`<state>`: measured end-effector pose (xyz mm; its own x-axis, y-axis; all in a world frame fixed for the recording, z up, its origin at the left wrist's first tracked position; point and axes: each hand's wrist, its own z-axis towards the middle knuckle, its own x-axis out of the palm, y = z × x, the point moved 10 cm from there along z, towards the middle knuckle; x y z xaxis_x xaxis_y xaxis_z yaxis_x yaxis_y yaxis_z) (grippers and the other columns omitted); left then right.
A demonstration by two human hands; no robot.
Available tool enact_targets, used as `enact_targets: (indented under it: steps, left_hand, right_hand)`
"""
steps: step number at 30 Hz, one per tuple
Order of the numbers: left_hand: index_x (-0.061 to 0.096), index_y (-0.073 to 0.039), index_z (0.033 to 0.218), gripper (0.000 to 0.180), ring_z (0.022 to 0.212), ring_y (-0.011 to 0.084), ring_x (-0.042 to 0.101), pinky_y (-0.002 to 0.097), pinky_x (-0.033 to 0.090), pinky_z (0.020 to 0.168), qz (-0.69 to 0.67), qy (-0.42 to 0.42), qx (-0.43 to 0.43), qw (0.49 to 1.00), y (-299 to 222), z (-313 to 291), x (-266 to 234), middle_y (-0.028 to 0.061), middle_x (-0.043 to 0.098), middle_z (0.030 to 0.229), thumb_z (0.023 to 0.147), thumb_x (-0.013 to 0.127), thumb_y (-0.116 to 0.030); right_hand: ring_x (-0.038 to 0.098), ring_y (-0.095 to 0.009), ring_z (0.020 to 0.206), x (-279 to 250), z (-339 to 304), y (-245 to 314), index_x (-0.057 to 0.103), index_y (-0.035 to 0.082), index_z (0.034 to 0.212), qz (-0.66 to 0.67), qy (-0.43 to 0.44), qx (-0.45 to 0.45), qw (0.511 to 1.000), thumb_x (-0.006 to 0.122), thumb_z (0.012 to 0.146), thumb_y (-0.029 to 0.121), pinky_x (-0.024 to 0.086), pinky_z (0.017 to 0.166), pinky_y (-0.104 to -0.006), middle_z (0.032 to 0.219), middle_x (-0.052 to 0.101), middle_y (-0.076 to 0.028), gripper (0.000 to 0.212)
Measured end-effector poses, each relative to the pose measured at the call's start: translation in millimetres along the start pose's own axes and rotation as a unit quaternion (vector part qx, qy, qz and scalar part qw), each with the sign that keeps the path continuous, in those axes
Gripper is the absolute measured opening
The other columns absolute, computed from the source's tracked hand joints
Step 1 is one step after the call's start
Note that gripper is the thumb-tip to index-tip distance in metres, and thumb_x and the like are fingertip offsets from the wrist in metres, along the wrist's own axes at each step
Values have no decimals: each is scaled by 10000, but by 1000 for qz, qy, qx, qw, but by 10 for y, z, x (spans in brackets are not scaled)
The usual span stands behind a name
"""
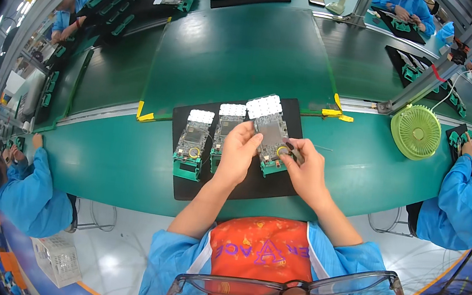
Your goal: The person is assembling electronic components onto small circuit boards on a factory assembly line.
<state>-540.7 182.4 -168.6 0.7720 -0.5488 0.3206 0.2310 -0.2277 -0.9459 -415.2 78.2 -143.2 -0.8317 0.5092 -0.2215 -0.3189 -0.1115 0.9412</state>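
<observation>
A circuit board [271, 131] with white pads at its far end and a yellow ring near its close end sits in a green fixture [273, 168], slightly tilted. My left hand [237, 152] is closed on the board's left edge, thumb on top. At the board's near right, my right hand [307, 171] pinches a slim dark tool [294, 151]; its exact kind is too small to tell. Left of these, two similar boards lie in green fixtures, the outer board [195, 136] and the middle board [226, 128], partly behind my left hand. All rest over a black mat [188, 188].
The mat lies on a green bench [107, 159] beside a green conveyor belt [243, 52] with yellow tape [337, 113] at its corners. A green fan [416, 132] stands to the right, near a metal post [422, 89]. People in blue work at both sides and across.
</observation>
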Motion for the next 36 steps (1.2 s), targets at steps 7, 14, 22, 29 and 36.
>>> enact_targets:
  steps: [7,14,22,29,36]
  left_hand:
    - [566,15,1092,186,828,72,578,214,464,713,-12,-22,59,998,-221,-210,-11,40,636,963,907,572,-1]
    - [555,68,1113,221,965,153,631,283,495,866,14,24,84,996,-309,-442,218,122,650,1063,895,518,68]
    - [552,70,1103,208,898,118,634,264,518,793,29,5,112,993,-345,-539,270,108,658,1005,898,518,76]
    - [569,70,1008,118,772,53,565,194,462,642,133,-8,175,976,-468,-596,357,42,570,965,895,536,67]
    - [586,68,974,116,728,75,554,214,451,611,189,-22,209,959,-586,-641,390,72,577,924,862,555,64]
  right_hand:
    - [438,-61,548,-98,-183,-436,484,57,808,133,57,155,977,633,912,181,352,488,-238,824,612,-39,221]
    - [501,-54,539,-424,20,-254,462,81,909,359,-50,121,924,576,940,118,332,445,-161,976,669,-155,123]
    - [564,-61,609,-330,-17,276,636,-12,875,240,5,29,970,629,881,50,434,537,-192,830,682,-79,62]
    - [582,-107,604,-31,-80,692,674,-21,858,63,39,-71,995,697,796,26,457,529,-241,739,633,-72,81]
    - [537,-116,558,-74,-64,841,655,-1,801,-18,-12,-127,992,704,764,13,403,484,-253,691,600,-65,63]
